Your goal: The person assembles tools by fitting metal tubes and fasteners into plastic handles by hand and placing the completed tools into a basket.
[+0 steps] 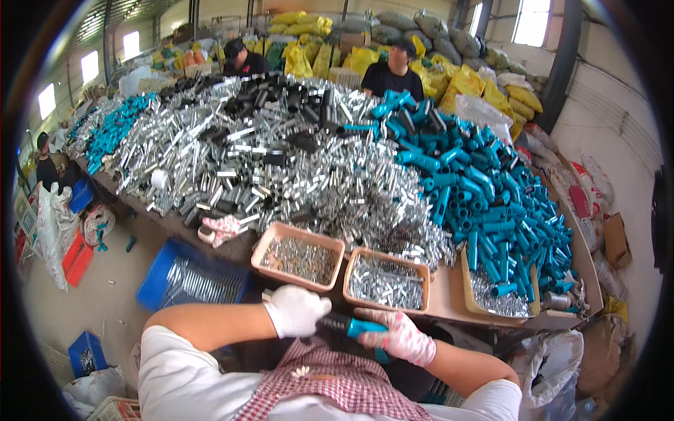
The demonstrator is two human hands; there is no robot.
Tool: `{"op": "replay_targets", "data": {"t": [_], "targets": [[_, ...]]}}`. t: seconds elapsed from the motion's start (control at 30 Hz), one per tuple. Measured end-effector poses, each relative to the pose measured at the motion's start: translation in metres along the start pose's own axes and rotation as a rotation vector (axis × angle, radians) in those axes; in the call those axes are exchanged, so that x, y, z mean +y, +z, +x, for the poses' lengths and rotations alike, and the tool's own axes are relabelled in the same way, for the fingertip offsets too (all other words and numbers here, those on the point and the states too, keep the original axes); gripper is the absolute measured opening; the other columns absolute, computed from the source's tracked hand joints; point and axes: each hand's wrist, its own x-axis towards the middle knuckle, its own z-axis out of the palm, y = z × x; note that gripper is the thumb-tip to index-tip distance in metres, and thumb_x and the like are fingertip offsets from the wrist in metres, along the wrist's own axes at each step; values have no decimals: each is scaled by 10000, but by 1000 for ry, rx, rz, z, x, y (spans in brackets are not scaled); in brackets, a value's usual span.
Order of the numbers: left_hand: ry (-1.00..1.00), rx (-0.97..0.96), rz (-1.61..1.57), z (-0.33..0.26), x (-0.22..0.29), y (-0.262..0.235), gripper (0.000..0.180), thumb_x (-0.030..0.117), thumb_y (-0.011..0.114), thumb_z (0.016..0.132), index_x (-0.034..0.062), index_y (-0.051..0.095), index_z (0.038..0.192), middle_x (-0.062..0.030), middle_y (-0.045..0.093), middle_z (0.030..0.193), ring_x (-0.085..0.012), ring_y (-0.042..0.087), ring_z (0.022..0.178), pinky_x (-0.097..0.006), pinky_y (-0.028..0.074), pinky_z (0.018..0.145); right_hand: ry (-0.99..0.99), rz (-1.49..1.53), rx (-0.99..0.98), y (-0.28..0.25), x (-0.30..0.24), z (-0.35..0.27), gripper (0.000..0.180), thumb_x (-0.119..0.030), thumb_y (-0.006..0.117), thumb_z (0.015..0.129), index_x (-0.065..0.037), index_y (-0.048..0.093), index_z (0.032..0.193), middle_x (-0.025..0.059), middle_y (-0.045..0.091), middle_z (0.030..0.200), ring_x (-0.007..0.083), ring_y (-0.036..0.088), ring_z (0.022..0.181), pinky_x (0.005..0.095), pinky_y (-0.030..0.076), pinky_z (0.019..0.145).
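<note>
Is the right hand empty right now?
No, the gloved right hand grips the teal end of a teal-and-black piece.

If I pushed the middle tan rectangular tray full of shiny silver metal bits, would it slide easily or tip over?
The tan rectangular tray would probably feel heavy, since many silver metal pieces fill it. It looks wide and low, so it likely wouldn't tip easily. The pieces lie loose, so they might shift.

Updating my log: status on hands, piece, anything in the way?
Right hand gripping teal-and-black piece. Left hand at its black end, grip unclear. Trays of metal parts just beyond.
</note>
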Motion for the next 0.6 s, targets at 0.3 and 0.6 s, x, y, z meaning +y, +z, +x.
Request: {"op": "replay_targets", "data": {"t": [0.3, 0.6], "targets": [[-410, 1158, 295, 25, -58, -19, 453, 105, 584, 760, -10, 539, 1196, -173, 587, 1000, -343, 572, 904, -392, 460, 856, -327, 534, -4, 57, -21, 25, 956, -125, 731, 843, -59, 95, 1553, 136, 524, 1286, 202, 589, 1032, 326, 485, 920], [-117, 494, -1920, -7, -43, -22, 517, 501, 452, 982, 1, 576, 1024, -99, 563, 665, -198, 551, 480, -321, 470, 451, -710, -636, -218, 36, -29, 64, 727, -231, 683, 811, 20, 376, 1421, 261, 589, 1147, 392, 604, 1010, 445, 498, 870]]}}
